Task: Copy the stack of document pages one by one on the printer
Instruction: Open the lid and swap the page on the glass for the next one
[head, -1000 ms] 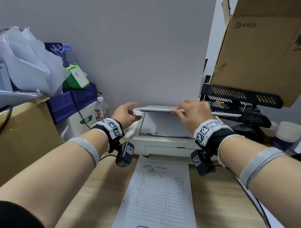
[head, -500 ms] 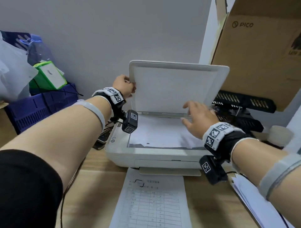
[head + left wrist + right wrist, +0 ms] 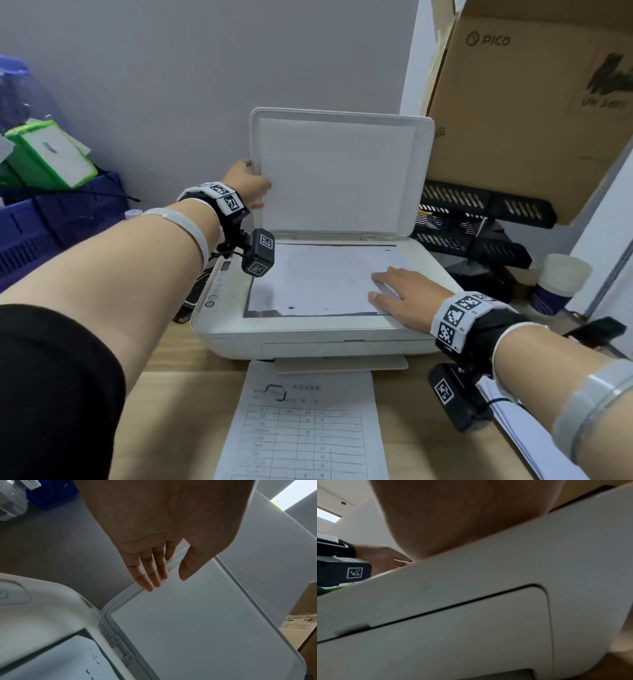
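Observation:
The white printer (image 3: 308, 339) stands on the wooden desk with its lid (image 3: 339, 171) raised upright. My left hand (image 3: 253, 180) holds the lid's left edge; in the left wrist view the thumb of that hand (image 3: 164, 577) lies on the inner face of the lid (image 3: 197, 615) and the fingers lie behind the rim. A white page (image 3: 318, 281) lies on the scanner glass. My right hand (image 3: 397, 291) rests flat on its right part, fingers straight. A printed form sheet (image 3: 308, 428) lies at the output slot. More white pages (image 3: 534, 445) lie under my right forearm.
A large cardboard box (image 3: 531, 102) hangs over black mesh trays (image 3: 479, 219) to the right of the printer. A stack of paper cups (image 3: 561, 277) stands beside them. To the left are a blue crate (image 3: 51, 222) and a green box (image 3: 48, 154). The grey wall is close behind the lid.
The lid went from nearly down to fully upright, with my left hand on its left edge. My right hand left the lid's front edge and came down onto the page on the glass.

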